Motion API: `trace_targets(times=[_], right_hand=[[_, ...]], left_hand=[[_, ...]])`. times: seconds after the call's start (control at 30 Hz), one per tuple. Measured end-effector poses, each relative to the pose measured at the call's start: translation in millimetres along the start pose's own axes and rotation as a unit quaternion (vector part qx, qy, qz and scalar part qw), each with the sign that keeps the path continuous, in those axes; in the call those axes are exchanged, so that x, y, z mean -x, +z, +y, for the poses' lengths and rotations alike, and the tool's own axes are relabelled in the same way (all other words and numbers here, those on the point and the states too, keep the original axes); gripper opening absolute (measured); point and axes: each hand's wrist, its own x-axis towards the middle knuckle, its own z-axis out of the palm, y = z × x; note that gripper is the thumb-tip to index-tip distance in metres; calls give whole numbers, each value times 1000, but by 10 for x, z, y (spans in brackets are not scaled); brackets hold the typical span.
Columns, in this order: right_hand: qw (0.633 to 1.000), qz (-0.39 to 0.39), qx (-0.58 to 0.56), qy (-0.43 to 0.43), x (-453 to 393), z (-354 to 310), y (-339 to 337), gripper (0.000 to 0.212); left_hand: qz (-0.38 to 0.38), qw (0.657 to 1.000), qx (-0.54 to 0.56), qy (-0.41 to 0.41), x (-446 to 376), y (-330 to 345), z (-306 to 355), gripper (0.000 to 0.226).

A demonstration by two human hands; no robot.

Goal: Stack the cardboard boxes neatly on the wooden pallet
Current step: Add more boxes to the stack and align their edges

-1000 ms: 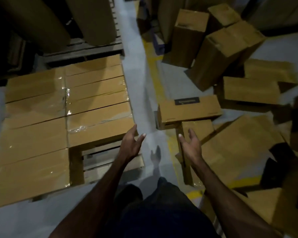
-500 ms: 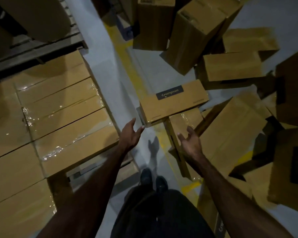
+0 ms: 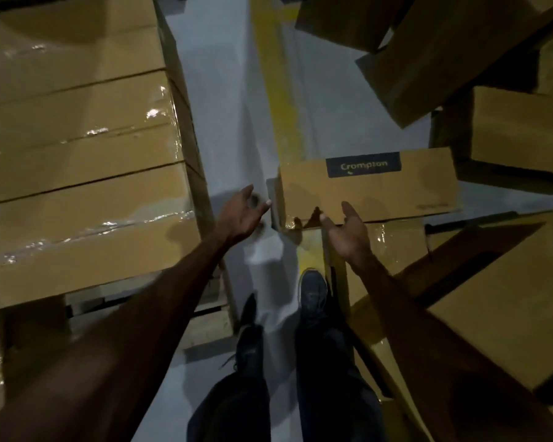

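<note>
A long flat cardboard box [image 3: 396,189] with a dark label lies across other boxes just ahead of me. My left hand [image 3: 243,213] is held out with spread fingers, its thumb tip just beside the box's left end. Fingers straight, my right hand [image 3: 348,232] hovers at the box's near edge. Neither hand holds anything. On the left, a layer of taped boxes [image 3: 83,193] covers the wooden pallet [image 3: 205,317], whose slats show at the near corner.
Loose boxes [image 3: 492,301] lie piled at angles on the right and at the back [image 3: 428,59]. A strip of grey floor with a yellow line [image 3: 275,90] runs between pallet and pile. My feet [image 3: 313,291] stand on it.
I have stepped forward and leaned down, so the labelled box is much closer. Both hands have advanced to its left end and near edge.
</note>
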Motion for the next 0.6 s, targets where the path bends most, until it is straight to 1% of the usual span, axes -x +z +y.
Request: trace_targets(times=[0.07,0.1,0.17,0.23,0.27,0.3,0.33,0.37,0.43,0.5,0.6], right_hand=[[999,-17,43,-28,-381,161,160,76],[996,-24,69,-46,-553,259,219,75],[984,-33,145,-94,-879,485,268,84],[954,-69,250,-148,-1145,722,271,95],[932,-95,306,-168,-1265,846,281,98],[906,-112,360,-190,-1361,949,289,100],[882,-116,406,-209,-1448,1047,300,101],[864,-105,437,-227,-1522,1132,317,100],[851,-81,451,-258,-1673,1271,330,98],[844,-69,438,-301,-1817,1323,283,92],[827,-72,426,-359,-2049,1193,112,84]], left_hand=[[11,1000,13,-25,-350,253,-189,68],[11,999,20,-31,-491,393,-269,65],[-12,999,40,-31,-719,694,-446,72],[-49,996,63,-39,-834,944,-544,92],[-51,996,61,-40,-904,1056,-597,107],[-51,996,62,-28,-993,1152,-638,117],[-46,997,57,-6,-1118,1242,-666,120],[-42,999,30,15,-1254,1301,-680,117],[-15,997,-32,66,-1542,1284,-646,114],[16,994,-58,93,-1841,1187,-593,114],[53,990,-57,117,-2190,1048,-490,110]])
